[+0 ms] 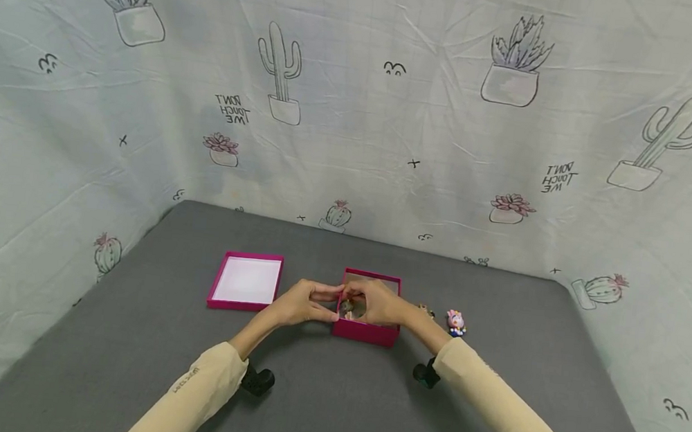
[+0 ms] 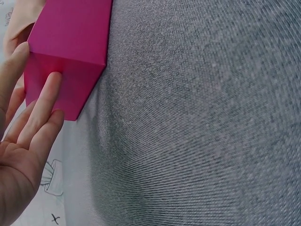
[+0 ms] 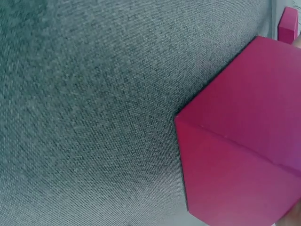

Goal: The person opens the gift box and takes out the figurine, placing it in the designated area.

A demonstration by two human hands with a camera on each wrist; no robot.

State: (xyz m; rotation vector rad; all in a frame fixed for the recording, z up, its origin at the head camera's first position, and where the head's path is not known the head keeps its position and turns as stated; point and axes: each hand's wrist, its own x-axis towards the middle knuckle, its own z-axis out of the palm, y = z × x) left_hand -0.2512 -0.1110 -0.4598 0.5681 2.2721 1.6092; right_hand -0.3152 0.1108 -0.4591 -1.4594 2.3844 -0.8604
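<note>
An open pink box [image 1: 366,333] sits on the grey table. My left hand [image 1: 305,302] is at its left side, with mostly straight fingers touching the wall and the thumb at the near corner. In the left wrist view, the fingers [image 2: 49,96] rest against the pink side. Over the box's opening, my right hand [image 1: 378,301] reaches in from the right, its fingers bent downward around a small greyish figurine [image 1: 347,306]. Part of that figurine is hidden by the hand. The right wrist view shows mainly the outer walls of the box [image 3: 235,160].
Left of the box lies its pink lid [image 1: 213,303], white inside facing up. A small pink, white and blue figurine [image 1: 456,322] stands to the right. Beside it, a brownish figurine [image 1: 426,311] is partly behind the right forearm. A patterned cloth [image 1: 392,123] hangs behind the table.
</note>
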